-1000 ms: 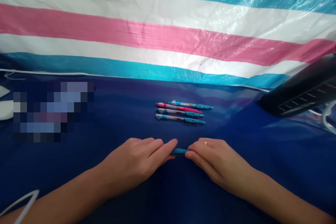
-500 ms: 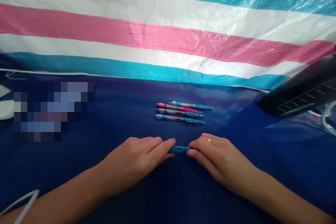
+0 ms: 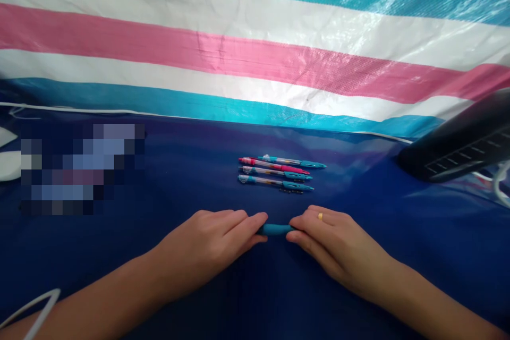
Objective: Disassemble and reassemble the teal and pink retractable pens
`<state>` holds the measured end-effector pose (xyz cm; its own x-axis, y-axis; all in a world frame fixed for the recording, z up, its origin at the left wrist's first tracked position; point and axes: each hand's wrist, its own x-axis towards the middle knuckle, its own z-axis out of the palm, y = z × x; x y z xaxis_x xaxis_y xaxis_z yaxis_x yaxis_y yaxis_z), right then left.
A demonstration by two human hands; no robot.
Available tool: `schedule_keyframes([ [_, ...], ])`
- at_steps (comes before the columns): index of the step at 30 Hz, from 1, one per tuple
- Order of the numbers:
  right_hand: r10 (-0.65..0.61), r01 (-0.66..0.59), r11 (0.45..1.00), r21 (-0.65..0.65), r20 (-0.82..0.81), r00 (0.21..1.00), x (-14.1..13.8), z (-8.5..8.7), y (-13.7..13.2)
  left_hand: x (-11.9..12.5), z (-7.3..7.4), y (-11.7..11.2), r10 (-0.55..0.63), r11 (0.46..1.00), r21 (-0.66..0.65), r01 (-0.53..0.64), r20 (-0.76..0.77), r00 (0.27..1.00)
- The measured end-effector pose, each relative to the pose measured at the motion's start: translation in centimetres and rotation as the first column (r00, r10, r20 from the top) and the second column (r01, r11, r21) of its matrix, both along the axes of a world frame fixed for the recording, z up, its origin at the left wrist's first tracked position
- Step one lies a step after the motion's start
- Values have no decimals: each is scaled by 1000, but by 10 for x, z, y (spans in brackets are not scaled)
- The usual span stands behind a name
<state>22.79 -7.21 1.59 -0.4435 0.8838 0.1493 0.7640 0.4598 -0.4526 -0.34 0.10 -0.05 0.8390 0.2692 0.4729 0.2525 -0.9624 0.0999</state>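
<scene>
A teal pen (image 3: 276, 230) is stretched level between my two hands, its grip section showing in the gap and both ends hidden by fingers. My left hand (image 3: 223, 236) is closed on its left end, thumb and forefinger pinching. At the other end, my right hand (image 3: 332, 239), with a gold ring, pinches it between thumb and fingers. Just beyond the hands lie several pens side by side: a teal one (image 3: 274, 183) nearest, another teal one (image 3: 297, 175), a pink-red one (image 3: 287, 168), and a teal one (image 3: 313, 164) farthest back.
The table has a dark blue cover (image 3: 191, 175). A striped plastic sheet (image 3: 239, 53) rises behind it, with a white cord (image 3: 131, 111) along its foot. At right leans a black bottle-like cylinder (image 3: 450, 143). A blurred-out item (image 3: 87, 164) and white objects (image 3: 10, 164) are at left.
The pen between my hands has rolled, so its slotted side no longer shows and the grip looks smooth. Both hands keep their hold; the view has shifted slightly.
</scene>
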Motion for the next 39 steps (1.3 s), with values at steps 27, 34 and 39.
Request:
schedule_keyframes([
  [27, -85, 84, 996, -24, -19, 996, -6, 3, -7, 2, 4, -1, 17, 999, 30, -15, -48, 999],
  [34, -41, 42, 999, -18, 64, 997, -7, -2, -7, 1, 2, -4, -32, 993, 110, 37, -54, 998],
  [39, -90, 91, 995, -35, 22, 996, -7, -2, -8, 2, 2, -3, -1, 997, 74, 6, -67, 998],
])
